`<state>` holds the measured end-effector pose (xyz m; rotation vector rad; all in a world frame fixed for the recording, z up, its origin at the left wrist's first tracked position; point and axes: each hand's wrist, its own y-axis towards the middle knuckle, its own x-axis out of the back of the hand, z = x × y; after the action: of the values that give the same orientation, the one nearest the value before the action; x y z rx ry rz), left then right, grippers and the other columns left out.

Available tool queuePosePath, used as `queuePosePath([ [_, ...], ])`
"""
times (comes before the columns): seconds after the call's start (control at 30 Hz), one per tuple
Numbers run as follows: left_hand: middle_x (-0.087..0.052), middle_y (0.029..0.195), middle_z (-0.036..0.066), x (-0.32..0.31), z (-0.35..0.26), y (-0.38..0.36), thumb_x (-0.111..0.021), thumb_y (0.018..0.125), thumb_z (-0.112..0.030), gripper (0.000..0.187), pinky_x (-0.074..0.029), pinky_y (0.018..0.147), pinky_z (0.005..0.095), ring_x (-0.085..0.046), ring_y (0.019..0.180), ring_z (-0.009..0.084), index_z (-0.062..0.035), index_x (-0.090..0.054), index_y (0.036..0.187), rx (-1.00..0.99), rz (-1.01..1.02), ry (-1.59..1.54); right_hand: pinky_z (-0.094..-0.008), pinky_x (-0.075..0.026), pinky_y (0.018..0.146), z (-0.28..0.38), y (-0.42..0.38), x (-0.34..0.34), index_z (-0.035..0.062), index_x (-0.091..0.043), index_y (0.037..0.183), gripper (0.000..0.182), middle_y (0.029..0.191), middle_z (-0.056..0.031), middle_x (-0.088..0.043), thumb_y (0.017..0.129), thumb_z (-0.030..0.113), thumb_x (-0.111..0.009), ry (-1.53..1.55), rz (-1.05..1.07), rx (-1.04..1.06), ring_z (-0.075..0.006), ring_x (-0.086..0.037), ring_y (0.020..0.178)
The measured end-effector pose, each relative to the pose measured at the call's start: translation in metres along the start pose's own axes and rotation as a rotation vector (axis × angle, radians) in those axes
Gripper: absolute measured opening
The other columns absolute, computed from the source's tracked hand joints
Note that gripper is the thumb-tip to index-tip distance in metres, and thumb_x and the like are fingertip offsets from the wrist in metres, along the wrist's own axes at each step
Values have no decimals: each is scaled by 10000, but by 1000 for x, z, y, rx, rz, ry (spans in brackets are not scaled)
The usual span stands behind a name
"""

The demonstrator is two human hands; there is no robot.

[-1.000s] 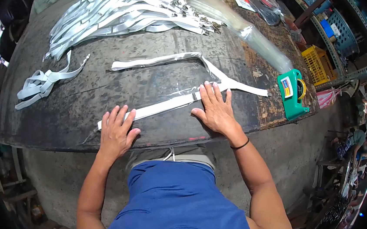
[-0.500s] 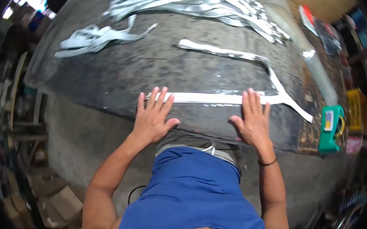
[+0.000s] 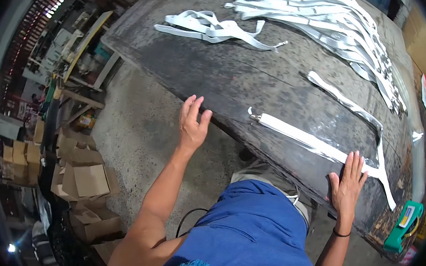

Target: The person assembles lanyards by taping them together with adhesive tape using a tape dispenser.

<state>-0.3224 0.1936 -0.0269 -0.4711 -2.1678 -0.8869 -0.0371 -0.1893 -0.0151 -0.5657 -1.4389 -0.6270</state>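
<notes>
A white strap (image 3: pixel 299 135) lies along the near side of the worktable, with a small metal clip (image 3: pixel 255 115) at its left end. Its right part forks, one branch running back over the table and a short tail pointing toward the corner. My right hand (image 3: pixel 347 188) rests flat on the strap close to the fork, fingers stretched out. Beside the table's front edge, my left hand (image 3: pixel 193 123) is held with fingers apart and nothing in it, away from the strap. Shiny clear film shows around parts of the strap.
A large pile of white straps (image 3: pixel 304 12) covers the back of the worktable (image 3: pixel 178 69), and a smaller tangled bundle (image 3: pixel 212 29) lies to its left. A green tape dispenser (image 3: pixel 403 225) sits at the right corner. Open cardboard boxes (image 3: pixel 87 180) stand on the floor at left.
My left hand has lifted off the strap's left end and moved left to the table edge, uncovering the metal clip. My right hand stays on the strap. The view has turned left.
</notes>
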Motion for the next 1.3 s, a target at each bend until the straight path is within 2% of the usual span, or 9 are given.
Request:
queuePosePath([
  [0.2,-644,693,-2,-3,-5,-3,-662,960,-248,251,-485,575,280,-585,632,76,-7,-679,1029,315,39,-394,-592,-84,1199,0,-2,2,70,-258,1573,810,1643,-136,-229,931,440,-586,-4,-1,-22,-335,-152,1531],
  [0.23,-689,885,61,-2,-16,-9,-678,945,-245,247,-534,706,319,-645,779,151,-30,-698,1064,349,132,-388,-595,-85,1198,0,-2,0,71,-262,1572,806,1642,-133,-231,932,438,-588,-3,-12,-14,-334,-153,1531],
  [0.3,-632,1242,160,0,-29,-5,-720,908,-347,458,-488,970,408,-610,1142,293,-63,-643,1259,-197,56,-63,-598,-87,1197,0,0,-2,72,-265,1571,802,1642,-131,-234,933,435,-589,-1,-25,-15,-333,-154,1531],
  [0.5,-362,1559,193,-7,-43,29,-745,788,-580,942,-260,1169,513,-279,1469,393,-107,-383,1518,-413,524,128,-607,-102,1192,1,0,1,72,-274,1567,804,1641,-126,-237,927,432,-603,-2,-30,-10,-333,-161,1529],
  [0.83,-429,1518,190,0,-32,51,-687,810,-641,876,-274,1153,532,-323,1447,411,-89,-479,1457,-418,337,69,-593,-89,1200,3,-1,3,70,-273,1567,816,1641,-131,-236,919,441,-601,13,-23,-10,-339,-168,1526],
  [0.97,-489,1446,169,-16,-44,73,-716,794,-616,813,-256,1150,522,-391,1386,375,-127,-531,1417,-430,590,-30,-595,-89,1199,2,1,2,67,-283,1563,809,1639,-132,-241,922,447,-598,18,-23,-21,-340,-172,1525],
  [1.07,-539,1031,71,-28,-51,94,-790,711,-554,535,-340,1000,453,-477,1128,291,-127,-636,992,-464,715,41,-596,-95,1198,4,-1,3,67,-291,1560,806,1639,-130,-243,922,453,-597,24,-24,-31,-336,-174,1524],
  [1.2,-594,991,66,-20,-70,123,-821,687,-498,491,-386,879,419,-542,1075,294,-105,-542,776,-451,946,184,-600,-105,1196,4,0,4,67,-296,1557,811,1636,-126,-249,920,469,-597,26,-21,-36,-332,-174,1524],
  [1.3,-588,841,50,-13,-58,140,-851,699,-416,474,-437,763,397,-572,864,257,-77,-545,829,-209,1179,129,-603,-111,1193,4,-1,6,67,-294,1557,817,1631,-126,-258,922,488,-589,29,-9,-40,-334,-176,1523],
])
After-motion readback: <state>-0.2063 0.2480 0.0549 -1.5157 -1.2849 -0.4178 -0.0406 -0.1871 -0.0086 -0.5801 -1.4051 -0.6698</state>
